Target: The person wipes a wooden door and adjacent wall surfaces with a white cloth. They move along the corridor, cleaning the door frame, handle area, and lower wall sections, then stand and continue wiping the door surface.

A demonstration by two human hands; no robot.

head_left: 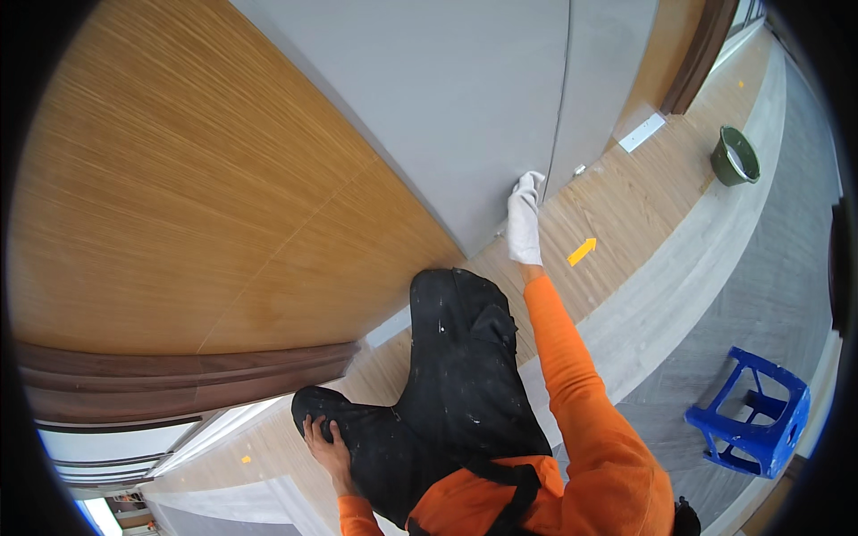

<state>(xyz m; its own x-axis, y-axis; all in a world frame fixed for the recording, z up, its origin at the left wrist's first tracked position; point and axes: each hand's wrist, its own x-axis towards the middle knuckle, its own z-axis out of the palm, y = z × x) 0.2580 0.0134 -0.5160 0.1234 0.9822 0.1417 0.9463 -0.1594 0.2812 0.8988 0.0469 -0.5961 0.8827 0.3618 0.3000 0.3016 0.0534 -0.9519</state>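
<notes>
My right hand is covered by white fabric that looks like a glove or a wrapped cloth. It presses against the bottom of a grey door panel, close to the dark vertical gap on the panel's right. The fabric hides the fingers, so I cannot tell how they are bent. Down at the left, my bare left hand rests on the knee of my black trousers, fingers spread and holding nothing.
Wood-grain wall panelling stands left of the grey door. A yellow arrow sticker lies on the wood-look floor by my right arm. Farther right are a dark green bucket and a blue plastic stool.
</notes>
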